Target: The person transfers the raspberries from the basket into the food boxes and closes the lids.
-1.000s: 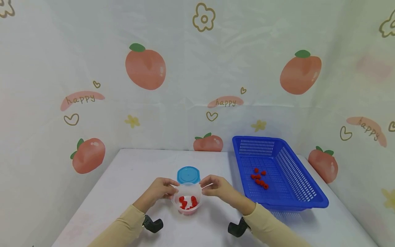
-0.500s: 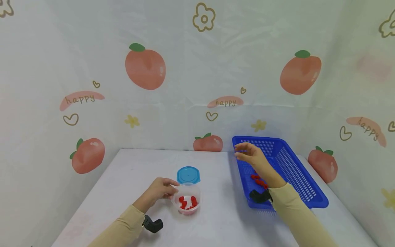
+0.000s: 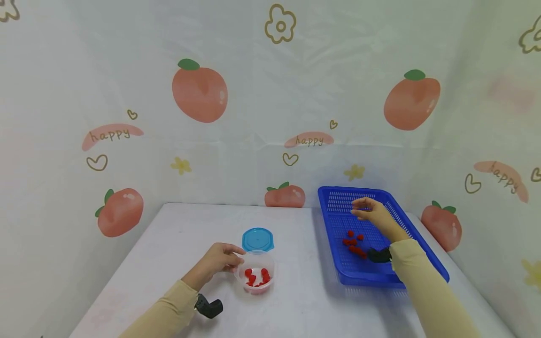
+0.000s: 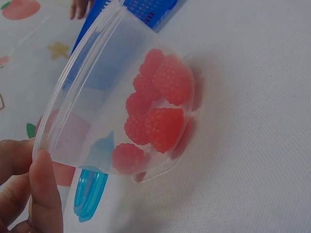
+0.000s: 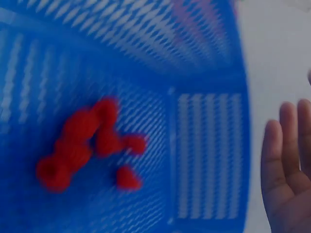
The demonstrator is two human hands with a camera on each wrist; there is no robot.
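Note:
My left hand (image 3: 217, 262) pinches the rim of a clear plastic tub (image 3: 256, 261) between thumb and fingers. In the left wrist view several raspberries (image 4: 167, 128) lie at the bottom of the tub (image 4: 104, 63), seen through its wall. My right hand (image 3: 376, 216) is over the blue basket (image 3: 338, 267), fingers loosely extended with nothing between them. Below and to the left of it, several raspberries (image 3: 354, 244) lie on the basket floor. In the right wrist view those raspberries (image 5: 73, 150) are blurred, and the hand (image 5: 291, 170) shows at the right edge.
A blue lid (image 3: 258, 240) lies on the white table (image 3: 203, 220) just behind the tub. The perforated basket stands on the table's right side, near a printed cloth backdrop (image 3: 236, 159). Each wrist carries a black camera mount (image 3: 209, 307).
My right hand has left the tub's right side, risen, and moved right over the basket. The left hand keeps its pinch on the tub, which stays in place.

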